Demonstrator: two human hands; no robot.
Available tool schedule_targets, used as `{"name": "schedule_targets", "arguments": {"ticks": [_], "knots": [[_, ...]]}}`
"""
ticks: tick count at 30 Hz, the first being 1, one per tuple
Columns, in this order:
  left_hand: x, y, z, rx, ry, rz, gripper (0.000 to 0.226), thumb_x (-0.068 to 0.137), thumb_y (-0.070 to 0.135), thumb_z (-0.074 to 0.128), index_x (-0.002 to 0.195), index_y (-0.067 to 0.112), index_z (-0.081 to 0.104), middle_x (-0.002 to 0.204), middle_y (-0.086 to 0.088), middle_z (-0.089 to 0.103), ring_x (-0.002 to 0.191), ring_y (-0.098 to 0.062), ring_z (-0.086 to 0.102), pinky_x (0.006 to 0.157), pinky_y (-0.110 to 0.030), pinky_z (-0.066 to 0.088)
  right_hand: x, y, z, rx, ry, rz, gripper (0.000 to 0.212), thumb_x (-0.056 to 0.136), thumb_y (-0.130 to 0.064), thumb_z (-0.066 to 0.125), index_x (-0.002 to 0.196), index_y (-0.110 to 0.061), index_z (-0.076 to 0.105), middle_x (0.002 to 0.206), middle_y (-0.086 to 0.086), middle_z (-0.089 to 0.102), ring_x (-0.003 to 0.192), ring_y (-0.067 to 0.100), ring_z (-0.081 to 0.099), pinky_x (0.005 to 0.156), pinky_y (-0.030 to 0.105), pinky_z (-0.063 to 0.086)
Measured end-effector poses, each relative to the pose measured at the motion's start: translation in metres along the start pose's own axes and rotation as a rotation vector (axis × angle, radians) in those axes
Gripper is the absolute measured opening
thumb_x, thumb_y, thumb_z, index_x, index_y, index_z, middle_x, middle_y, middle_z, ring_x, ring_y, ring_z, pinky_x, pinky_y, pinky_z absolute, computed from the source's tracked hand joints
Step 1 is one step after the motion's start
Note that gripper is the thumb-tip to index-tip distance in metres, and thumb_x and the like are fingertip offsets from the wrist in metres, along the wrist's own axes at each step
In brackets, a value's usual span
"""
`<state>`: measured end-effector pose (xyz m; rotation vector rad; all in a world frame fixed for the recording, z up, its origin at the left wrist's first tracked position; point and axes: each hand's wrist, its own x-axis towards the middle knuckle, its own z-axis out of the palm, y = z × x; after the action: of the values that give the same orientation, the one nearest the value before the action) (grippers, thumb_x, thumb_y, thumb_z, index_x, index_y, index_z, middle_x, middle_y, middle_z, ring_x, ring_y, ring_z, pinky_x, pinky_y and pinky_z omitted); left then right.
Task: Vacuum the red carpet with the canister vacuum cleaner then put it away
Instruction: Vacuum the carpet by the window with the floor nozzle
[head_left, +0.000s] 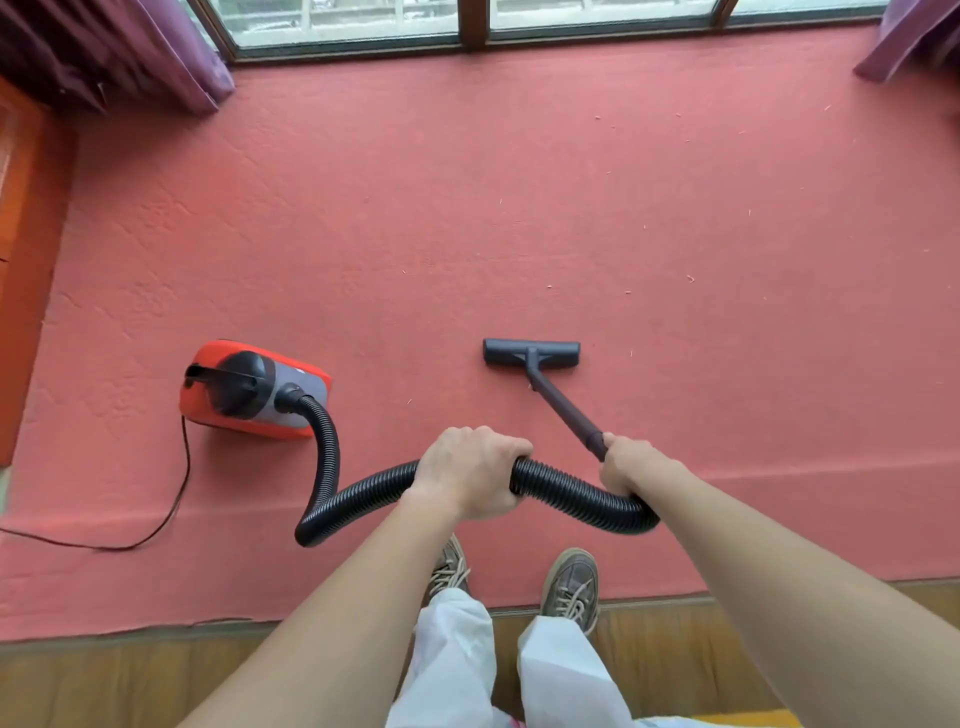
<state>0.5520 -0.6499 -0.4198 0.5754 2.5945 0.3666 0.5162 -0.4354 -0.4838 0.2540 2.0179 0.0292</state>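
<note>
Red, rough-textured carpet (467, 208) covers the floor up to the window, and on it sits the orange-and-grey canister vacuum cleaner (254, 389), off to the left, with its thin black power cord (176, 493) trailing away over the near edge. From the canister a black ribbed hose (571, 493) loops round in front of the person. The left hand (467, 473) is wrapped over the hose with curled fingers, while the right hand (628, 462) grips the lower end of the dark rigid wand (563, 408) where hose and wand join. The flat dark floor nozzle (531, 353) lies flush on the carpet ahead of the worn grey laced shoes (569, 587).

Pale flecks of debris (691, 279) dot the carpet to the right and toward the window (the left side looks cleaner), so the sweep seems far from done. Good practice here is probably to keep the nozzle flat, push in slow overlapping strokes toward those flecks, and let the left hand feed slack so the hose neither kinks nor drags the canister over its cord.
</note>
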Motion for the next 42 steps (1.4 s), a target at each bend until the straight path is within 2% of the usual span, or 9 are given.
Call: {"name": "schedule_targets", "arguments": {"ticks": [4,8,12,16,22,26,30,36,42], "knots": [[-0.004,-0.014,-0.01,0.0,0.02,-0.032,0.026,0.079,0.051,0.064,0.08,0.03,0.048,0.077,0.005,0.065,0.074,-0.029,0.065,0.064,-0.033,0.04,0.006,-0.017,-0.001,0.092,0.016,-0.001,0.06,0.093,-0.021,0.047,0.15,-0.025,0.029,0.133,0.014,0.055,0.118,0.033,0.057,0.093,0.035,0.047],[0.004,-0.017,-0.019,0.064,-0.031,-0.025,0.022,0.078,0.044,0.063,0.081,0.03,0.046,0.082,0.004,0.067,0.077,-0.03,0.066,0.064,-0.034,0.041,-0.001,-0.016,0.031,0.266,-0.019,-0.008,0.046,0.095,-0.026,0.035,0.141,-0.022,0.036,0.132,0.021,0.056,0.115,0.038,0.056,0.095,0.038,0.045],[0.017,-0.022,-0.026,0.108,-0.103,-0.012,0.018,0.077,0.038,0.061,0.082,0.029,0.047,0.088,0.002,0.068,0.081,-0.032,0.066,0.064,-0.033,0.037,-0.003,-0.016,0.046,0.334,-0.041,-0.001,0.052,0.096,-0.024,0.031,0.148,-0.026,0.025,0.122,0.02,0.059,0.108,0.037,0.059,0.086,0.038,0.044],[0.032,-0.045,-0.036,0.074,-0.089,-0.05,0.015,0.077,0.036,0.059,0.083,0.026,0.049,0.082,0.002,0.066,0.077,-0.032,0.066,0.064,-0.035,0.042,0.01,-0.036,0.01,0.298,0.014,0.017,0.05,0.098,-0.023,0.033,0.147,-0.025,0.027,0.123,0.017,0.058,0.111,0.036,0.058,0.084,0.036,0.043],[0.074,-0.075,-0.072,0.064,-0.015,-0.084,0.015,0.078,0.037,0.059,0.081,0.026,0.049,0.074,0.002,0.061,0.074,-0.033,0.064,0.062,-0.034,0.039,0.038,-0.059,-0.07,0.302,-0.013,0.075,0.057,0.094,-0.02,0.045,0.148,-0.022,0.029,0.136,0.013,0.052,0.122,0.033,0.053,0.095,0.036,0.043],[0.112,-0.085,-0.09,0.075,0.034,-0.103,0.018,0.079,0.036,0.058,0.078,0.025,0.044,0.065,0.005,0.049,0.063,-0.031,0.051,0.061,-0.033,0.038,0.064,-0.067,-0.116,0.307,0.006,0.093,0.054,0.093,-0.022,0.051,0.144,-0.019,0.035,0.137,0.012,0.052,0.124,0.032,0.053,0.096,0.036,0.043],[0.153,-0.087,-0.098,0.086,0.062,-0.122,0.019,0.079,0.037,0.059,0.077,0.025,0.044,0.064,0.004,0.049,0.062,-0.03,0.048,0.06,-0.033,0.037,0.094,-0.058,-0.149,0.325,0.056,0.082,0.057,0.088,-0.022,0.054,0.142,-0.021,0.037,0.132,0.01,0.055,0.121,0.033,0.055,0.094,0.038,0.046],[0.195,-0.05,-0.095,0.108,-0.02,-0.031,0.015,0.078,0.036,0.058,0.082,0.025,0.049,0.069,0.004,0.054,0.067,-0.03,0.054,0.062,-0.033,0.039,0.093,-0.007,-0.157,0.288,0.091,0.039,0.047,0.089,-0.019,0.047,0.136,-0.022,0.041,0.123,0.01,0.059,0.114,0.034,0.058,0.084,0.038,0.044],[0.206,0.011,-0.085,0.177,-0.19,0.207,0.011,0.079,0.033,0.054,0.087,0.027,0.048,0.086,0.004,0.066,0.079,-0.03,0.064,0.062,-0.033,0.038,0.04,0.063,-0.102,0.333,0.079,0.07,0.043,0.097,-0.023,0.033,0.14,-0.024,0.035,0.121,0.011,0.061,0.112,0.034,0.06,0.087,0.039,0.045]]}}
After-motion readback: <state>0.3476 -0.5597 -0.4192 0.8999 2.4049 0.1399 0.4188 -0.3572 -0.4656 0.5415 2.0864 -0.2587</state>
